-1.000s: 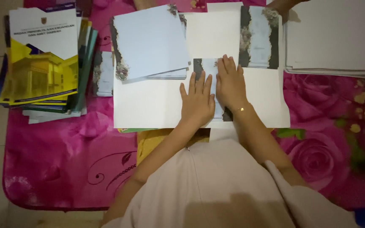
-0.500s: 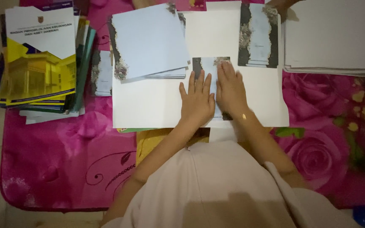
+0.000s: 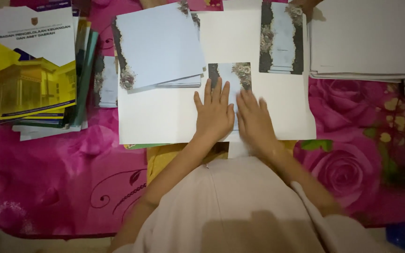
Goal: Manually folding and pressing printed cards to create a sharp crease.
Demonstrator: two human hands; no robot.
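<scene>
**Both hands flat on a small floral card**

You are looking down at a pink rose-patterned cloth (image 3: 62, 187) that covers the whole work surface. On it, in front of you, lies a large white sheet (image 3: 165, 117), the biggest thing on the cloth. To your far right sits a stack of white paper (image 3: 362, 42), and to your far left a pile of booklets (image 3: 33, 65) with a yellow-and-white cover on top. On the upper left part of the white sheet rests a loose stack of pale blue cards (image 3: 160, 44) with dark floral edges, tilted slightly. At the top, right of centre, 1 tall card (image 3: 281, 37) with dark floral bands down both sides lies flat.

The small floral card (image 3: 233, 77) sits in the middle of the white sheet, its lower part hidden under your fingers. Your left hand (image 3: 214, 115) and right hand (image 3: 255, 122) lie side by side, nearly touching, palms down and fingers stretched out. Neither hand grips anything; both press flat on the card and the sheet beneath it. The right hand is somewhat blurred.
</scene>
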